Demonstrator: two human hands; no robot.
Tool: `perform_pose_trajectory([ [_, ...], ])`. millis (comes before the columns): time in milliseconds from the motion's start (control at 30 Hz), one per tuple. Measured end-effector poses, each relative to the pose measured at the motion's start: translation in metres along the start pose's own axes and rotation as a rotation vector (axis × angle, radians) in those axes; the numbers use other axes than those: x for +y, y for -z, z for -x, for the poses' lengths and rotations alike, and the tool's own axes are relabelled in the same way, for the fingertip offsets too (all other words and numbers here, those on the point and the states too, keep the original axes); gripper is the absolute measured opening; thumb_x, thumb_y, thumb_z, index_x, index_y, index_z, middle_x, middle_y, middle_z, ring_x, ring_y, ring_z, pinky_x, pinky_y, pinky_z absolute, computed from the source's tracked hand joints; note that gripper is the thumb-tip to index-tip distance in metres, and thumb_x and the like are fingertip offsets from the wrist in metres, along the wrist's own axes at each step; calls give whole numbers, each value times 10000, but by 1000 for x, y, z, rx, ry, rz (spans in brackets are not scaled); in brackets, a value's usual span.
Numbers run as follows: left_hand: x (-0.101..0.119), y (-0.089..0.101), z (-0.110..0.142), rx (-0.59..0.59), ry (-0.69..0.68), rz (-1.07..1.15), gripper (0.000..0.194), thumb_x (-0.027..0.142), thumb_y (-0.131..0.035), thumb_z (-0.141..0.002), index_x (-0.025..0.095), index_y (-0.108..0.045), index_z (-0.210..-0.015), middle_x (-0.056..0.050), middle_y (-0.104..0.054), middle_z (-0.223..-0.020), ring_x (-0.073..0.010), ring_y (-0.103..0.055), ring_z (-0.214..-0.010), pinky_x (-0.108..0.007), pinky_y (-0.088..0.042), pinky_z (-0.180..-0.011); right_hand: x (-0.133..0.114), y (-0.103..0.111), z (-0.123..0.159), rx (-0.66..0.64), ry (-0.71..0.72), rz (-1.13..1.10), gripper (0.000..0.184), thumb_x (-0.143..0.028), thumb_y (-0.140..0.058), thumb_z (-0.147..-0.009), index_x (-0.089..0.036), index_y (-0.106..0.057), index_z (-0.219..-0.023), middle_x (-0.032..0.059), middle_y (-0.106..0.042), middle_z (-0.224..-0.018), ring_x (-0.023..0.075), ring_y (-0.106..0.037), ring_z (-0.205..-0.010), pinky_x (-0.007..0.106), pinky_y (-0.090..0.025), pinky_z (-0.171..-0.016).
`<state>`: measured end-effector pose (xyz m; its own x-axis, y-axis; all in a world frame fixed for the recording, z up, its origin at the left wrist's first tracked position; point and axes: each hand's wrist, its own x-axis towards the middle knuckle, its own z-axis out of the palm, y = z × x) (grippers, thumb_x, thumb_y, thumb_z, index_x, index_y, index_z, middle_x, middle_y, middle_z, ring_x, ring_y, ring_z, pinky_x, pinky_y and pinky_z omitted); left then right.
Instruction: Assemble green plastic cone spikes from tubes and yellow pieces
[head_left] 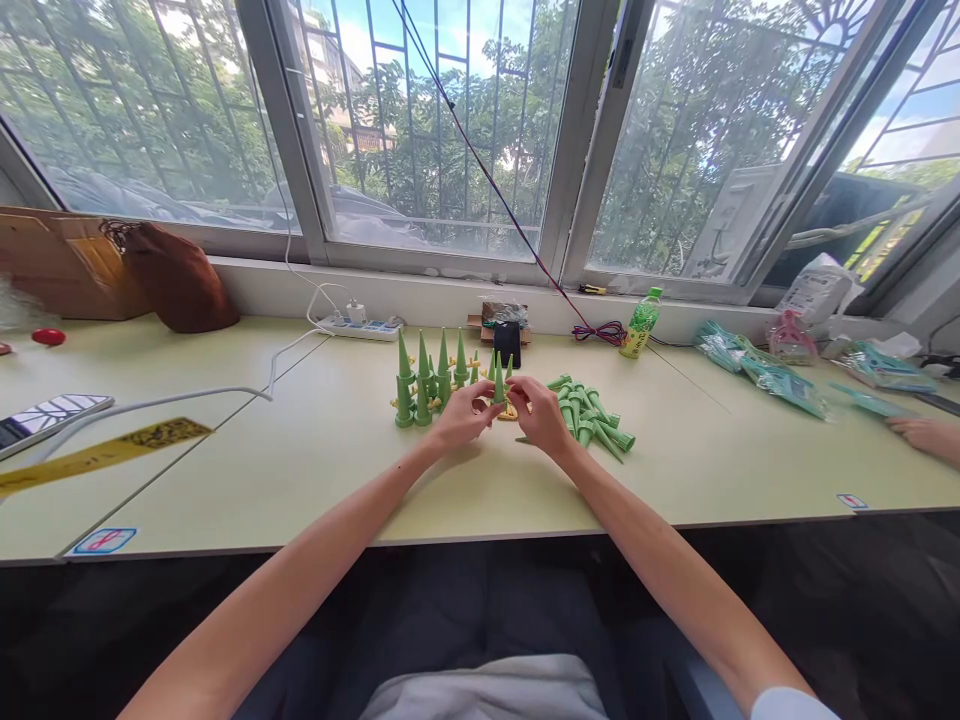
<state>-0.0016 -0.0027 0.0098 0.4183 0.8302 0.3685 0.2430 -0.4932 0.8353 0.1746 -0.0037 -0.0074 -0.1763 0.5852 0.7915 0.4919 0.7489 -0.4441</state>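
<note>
1. Centrally, your left hand (463, 412) is low over the bench (322, 480), fingers curled and thumb brought in, pinching a green spike (499, 383) near its base; the spike points upward, in front of your body.
2. Your right hand (541, 412) faces it, fingers bent inward, fingertips close beside the same spike. You have only a narrow gap between the two hands; whether the right fingertips grip something small cannot be told.
3. Yellow pieces (510, 412), small, lie on the bench between your hands, partly covered by them.
4. Standing spikes (422, 408), green, are grouped upright just beyond and to the left of your left hand, small yellow parts among them.
5. Loose spikes (586, 408), green, lie heaped on their sides beside your right hand, pointing various ways.
6. Dark phone (507, 345), behind your hands, near the window wall.
7. Bottle (640, 325), green cap, green-and-yellow label; lettering too small for you to read.
8. Yellow strip (112, 455), at your far left, bearing a black QR-style code and dark characters, unreadable.
9. Left sticker (106, 541), at the bench's front edge: blue outline, red mark, meaning unclear.
10. Right sticker (852, 501), similar in colouring, its mark too small to make out.
11. Bagged goods (784, 382), teal, in clear wrapping to your right; another person's hand (926, 437) rests near them at the picture's edge.
</note>
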Motion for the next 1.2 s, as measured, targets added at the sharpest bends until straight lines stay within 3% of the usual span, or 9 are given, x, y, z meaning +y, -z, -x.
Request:
perform_pose_trajectory([
  [233, 5, -2, 1, 28, -48, -52, 328, 416, -657, -820, 157, -639, -1020, -56, -649, -948, -96, -563, -570, -226, -467, -503, -1, 0, 0, -6, -28, -10, 176, -221, -482, -943, -190, -625, -1042, 76, -678, -896, 191, -636, -789, 322, -521, -752],
  [467, 3, -2, 0, 34, -45, -53, 344, 419, -645, -822, 167, -633, -1055, -72, -637, -1046, -95, -584, -567, -240, -482, -516, -1, 2, -1, 5, -31, -5, 176, -215, -487, -936, -184, -628, -1035, 75, -675, -887, 186, -632, -769, 315, -512, -736],
  [867, 4, -2, 1, 37, -35, -88, 387, 435, -636, -824, 173, -625, -1109, -87, -632, -1122, -94, -602, -568, -219, -463, -457, -1, 1, -1, 12, -82, -29, 179, -254, -492, -932, -192, -636, -1018, 66, -680, -865, 184, -632, -748, 309, -510, -715],
  [1200, 4, -4, -1, 50, 28, 30, 364, 430, -689, -800, 159, -625, -1034, -84, -648, -1015, -94, -596, -541, -193, -436, -380, -5, 2, -2, 27, -105, -13, 182, -289, -508, -936, -178, -644, -985, 80, -679, -901, 176, -626, -735, 303, -516, -690],
])
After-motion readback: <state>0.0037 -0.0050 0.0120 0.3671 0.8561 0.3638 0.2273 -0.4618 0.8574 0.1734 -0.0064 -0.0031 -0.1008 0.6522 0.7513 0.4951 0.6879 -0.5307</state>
